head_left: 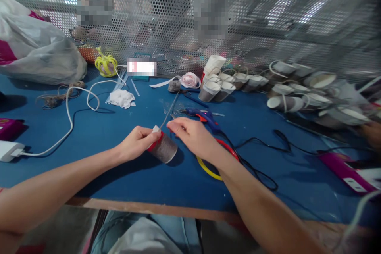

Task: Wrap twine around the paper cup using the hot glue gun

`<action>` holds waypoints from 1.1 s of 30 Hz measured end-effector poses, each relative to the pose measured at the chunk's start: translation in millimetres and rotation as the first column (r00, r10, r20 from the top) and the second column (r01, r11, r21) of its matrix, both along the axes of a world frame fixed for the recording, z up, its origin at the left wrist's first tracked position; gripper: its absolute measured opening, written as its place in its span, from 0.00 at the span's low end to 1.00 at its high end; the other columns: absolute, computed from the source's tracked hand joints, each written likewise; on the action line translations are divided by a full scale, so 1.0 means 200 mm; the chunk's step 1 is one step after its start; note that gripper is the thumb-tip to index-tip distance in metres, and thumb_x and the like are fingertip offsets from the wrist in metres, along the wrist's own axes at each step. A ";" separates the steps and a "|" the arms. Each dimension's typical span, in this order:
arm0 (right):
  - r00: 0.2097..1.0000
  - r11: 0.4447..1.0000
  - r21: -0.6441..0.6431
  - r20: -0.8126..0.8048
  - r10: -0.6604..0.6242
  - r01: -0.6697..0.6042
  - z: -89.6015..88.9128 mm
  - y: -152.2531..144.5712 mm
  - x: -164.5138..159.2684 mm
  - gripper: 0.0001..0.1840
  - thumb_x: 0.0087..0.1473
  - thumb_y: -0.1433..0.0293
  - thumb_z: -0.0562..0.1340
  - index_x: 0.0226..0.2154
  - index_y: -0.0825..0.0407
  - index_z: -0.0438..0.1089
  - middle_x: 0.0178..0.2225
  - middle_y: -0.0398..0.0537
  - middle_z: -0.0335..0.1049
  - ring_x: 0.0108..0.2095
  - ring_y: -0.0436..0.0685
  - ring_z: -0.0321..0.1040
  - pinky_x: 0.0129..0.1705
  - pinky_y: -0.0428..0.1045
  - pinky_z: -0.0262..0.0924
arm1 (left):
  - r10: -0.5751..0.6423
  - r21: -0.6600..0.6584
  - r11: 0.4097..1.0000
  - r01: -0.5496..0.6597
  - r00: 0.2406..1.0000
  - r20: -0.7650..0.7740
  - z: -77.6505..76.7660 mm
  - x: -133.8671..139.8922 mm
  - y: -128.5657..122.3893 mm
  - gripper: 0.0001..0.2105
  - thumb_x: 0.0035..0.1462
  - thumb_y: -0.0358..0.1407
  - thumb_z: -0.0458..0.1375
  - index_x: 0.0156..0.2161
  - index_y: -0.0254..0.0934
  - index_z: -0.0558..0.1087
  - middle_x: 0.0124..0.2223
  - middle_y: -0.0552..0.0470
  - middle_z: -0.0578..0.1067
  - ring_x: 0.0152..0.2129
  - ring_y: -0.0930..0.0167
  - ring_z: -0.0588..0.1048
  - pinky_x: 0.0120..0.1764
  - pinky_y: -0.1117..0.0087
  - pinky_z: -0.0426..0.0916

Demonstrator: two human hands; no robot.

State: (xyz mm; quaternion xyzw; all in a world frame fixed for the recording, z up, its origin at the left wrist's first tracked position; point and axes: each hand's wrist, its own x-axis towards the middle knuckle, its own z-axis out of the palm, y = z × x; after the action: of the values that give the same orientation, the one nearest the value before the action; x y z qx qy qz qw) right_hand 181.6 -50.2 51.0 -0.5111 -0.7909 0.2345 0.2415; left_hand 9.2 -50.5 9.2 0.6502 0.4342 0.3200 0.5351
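Crowding toward the far right corner of the blue table (125,188), white-mouthed cups (282,89) with looped strips look finished; the wrapped cup (164,149) near the middle of the front edge seems part-done, its grey cord (169,112) running uncut toward the far edge. That cup is tilted, grey-brown, with a red band (158,141); the left hand (139,143) clamps it, but whether the right hand (193,135), beside the cord, grips anything, I cannot tell.

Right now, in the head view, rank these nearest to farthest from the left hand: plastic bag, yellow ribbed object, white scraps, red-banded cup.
1. Red-banded cup: held in the left hand.
2. White scraps: beyond that hand, leftward.
3. Yellow ribbed object: farther back, left.
4. Plastic bag: far left.
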 end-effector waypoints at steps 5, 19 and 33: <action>0.839 0.861 0.191 0.202 -0.505 0.472 0.14 0.12 0.22 0.18 0.51 0.59 0.50 0.20 0.52 0.64 0.16 0.45 0.66 0.19 0.52 0.64 0.25 0.47 0.55 | 0.022 0.013 1.000 -0.022 1.000 0.001 0.02 -0.02 0.00 0.19 0.51 0.45 0.48 0.22 0.29 0.68 0.18 0.57 0.61 0.18 0.78 0.58 0.24 0.76 0.55; 0.813 0.829 -0.015 0.207 -0.544 0.559 -0.07 0.25 0.42 0.09 0.39 0.73 0.59 0.29 0.57 0.65 0.22 0.50 0.69 0.25 0.57 0.67 0.25 0.50 0.59 | 0.029 0.114 0.993 -0.022 0.998 -0.060 0.01 -0.05 0.03 0.19 0.52 0.43 0.46 0.24 0.28 0.70 0.20 0.54 0.66 0.20 0.76 0.62 0.26 0.76 0.60; 0.956 0.943 -0.327 -0.248 -0.154 0.067 0.08 -0.13 0.18 0.12 0.46 0.62 0.57 0.30 0.55 0.66 0.14 0.37 0.59 0.14 0.46 0.56 0.17 0.43 0.55 | 0.075 0.102 0.992 -0.068 0.995 -0.071 0.01 -0.04 0.03 0.20 0.52 0.43 0.45 0.23 0.29 0.69 0.19 0.55 0.66 0.19 0.76 0.62 0.25 0.76 0.59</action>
State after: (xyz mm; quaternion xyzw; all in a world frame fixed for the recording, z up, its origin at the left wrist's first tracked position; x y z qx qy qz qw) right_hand 216.7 -76.2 66.7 -0.5503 -0.6726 0.4112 0.2751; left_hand 1.6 -44.0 11.3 0.6714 0.4606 0.3357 0.4736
